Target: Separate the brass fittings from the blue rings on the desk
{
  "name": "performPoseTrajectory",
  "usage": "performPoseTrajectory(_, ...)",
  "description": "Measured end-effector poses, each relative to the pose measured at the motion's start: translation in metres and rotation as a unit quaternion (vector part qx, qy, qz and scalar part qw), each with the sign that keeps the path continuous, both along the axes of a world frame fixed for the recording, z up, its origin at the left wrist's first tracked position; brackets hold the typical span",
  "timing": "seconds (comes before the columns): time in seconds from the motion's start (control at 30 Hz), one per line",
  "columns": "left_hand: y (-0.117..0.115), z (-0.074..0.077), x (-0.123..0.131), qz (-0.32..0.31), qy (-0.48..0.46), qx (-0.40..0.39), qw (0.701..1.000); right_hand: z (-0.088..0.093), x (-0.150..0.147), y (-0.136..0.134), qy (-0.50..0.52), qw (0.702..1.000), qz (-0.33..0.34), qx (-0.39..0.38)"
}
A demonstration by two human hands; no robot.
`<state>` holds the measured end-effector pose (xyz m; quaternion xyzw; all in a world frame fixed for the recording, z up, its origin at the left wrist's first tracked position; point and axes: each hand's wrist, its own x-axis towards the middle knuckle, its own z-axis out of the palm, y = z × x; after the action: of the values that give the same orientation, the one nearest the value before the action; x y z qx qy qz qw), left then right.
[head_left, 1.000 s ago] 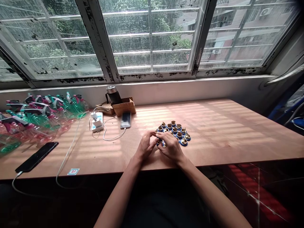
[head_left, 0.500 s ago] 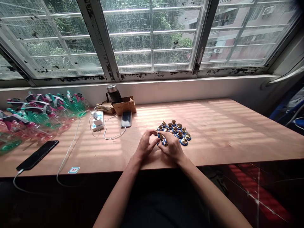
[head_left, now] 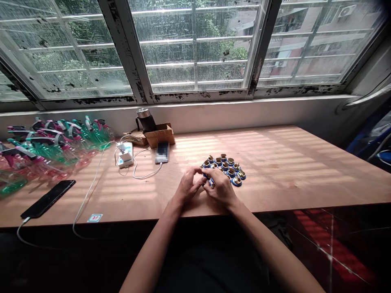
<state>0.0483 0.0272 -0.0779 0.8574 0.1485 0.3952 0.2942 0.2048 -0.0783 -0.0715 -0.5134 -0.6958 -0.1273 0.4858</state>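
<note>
Several small round blue-and-brass parts [head_left: 226, 167] lie in a cluster on the wooden table [head_left: 290, 171]. My left hand [head_left: 187, 188] and my right hand [head_left: 221, 190] meet at the near left edge of that cluster. Both have their fingers curled in a pinch around one small blue-and-brass part [head_left: 207, 182] held between them, mostly hidden by the fingertips.
At the left lie pink and green spray bottles [head_left: 45, 150], a black phone [head_left: 48, 199] on a white cable, a white charger [head_left: 125, 158] and a second phone [head_left: 162, 152]. A cardboard box [head_left: 160, 135] and a dark flask [head_left: 146, 120] stand by the window sill.
My left fingers opened slightly half a second ago and have closed back onto the part. Both hands stay in the same spot.
</note>
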Motion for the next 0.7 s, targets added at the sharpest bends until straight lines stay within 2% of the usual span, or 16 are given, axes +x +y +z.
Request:
performPoseTrajectory(0.27,0.0006,0.0007,0.0000,0.007,-0.016,0.011,1.000,0.0002,-0.0012,-0.0015,0.023,1.000,-0.009,-0.017)
performPoseTrajectory(0.43,-0.0019,0.0038,0.0007,-0.016,0.001,-0.030,0.999,0.0003,-0.0014,-0.0005,0.021,1.000,-0.016,-0.007)
performPoseTrajectory(0.7,0.0009,-0.0036,0.0015,0.000,-0.003,-0.033,0.999,0.0004,-0.0014,-0.0003,0.012,1.000,0.019,-0.004)
